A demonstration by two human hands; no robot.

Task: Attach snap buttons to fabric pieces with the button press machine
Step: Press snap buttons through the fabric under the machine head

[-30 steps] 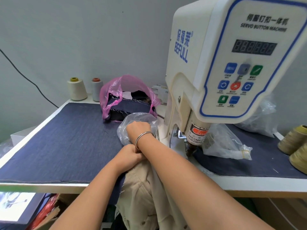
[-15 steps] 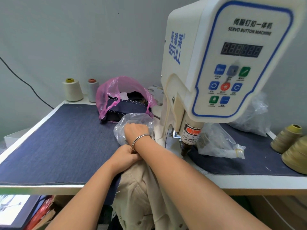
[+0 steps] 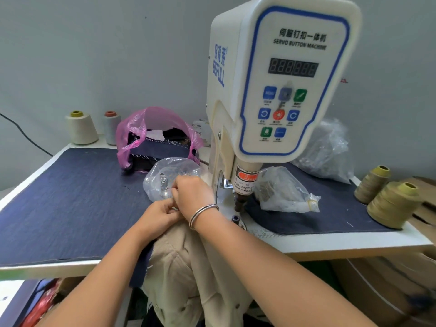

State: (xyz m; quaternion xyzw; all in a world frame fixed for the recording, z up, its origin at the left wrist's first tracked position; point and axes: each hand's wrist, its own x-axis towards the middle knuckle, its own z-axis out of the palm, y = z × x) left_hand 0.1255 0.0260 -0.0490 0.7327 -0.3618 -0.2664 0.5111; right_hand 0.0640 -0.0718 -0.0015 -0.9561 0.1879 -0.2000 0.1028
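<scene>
The white button press machine [image 3: 271, 79] stands on the table, its press head [image 3: 240, 201] above the small lower die [image 3: 235, 218]. A clear plastic bag of metal snap buttons [image 3: 165, 175] lies just left of the machine. My right hand [image 3: 193, 192], with a bracelet on the wrist, is at the bag's mouth, fingertips curled and pinching a small snap piece that barely shows. My left hand [image 3: 160, 213] grips the top of the beige fabric [image 3: 179, 267], which hangs over the table's front edge. The two hands touch.
Dark blue cloth [image 3: 70, 197] covers the table. A pink bag with dark fabric [image 3: 155, 138] sits behind the clear bag. Two more clear bags [image 3: 283, 192] [image 3: 328, 149] lie right of the machine. Thread cones stand at back left [image 3: 82, 128] and far right [image 3: 394, 204].
My right hand has drawn back a little out of the clear bag toward my left hand. My left hand keeps its hold on the beige fabric.
</scene>
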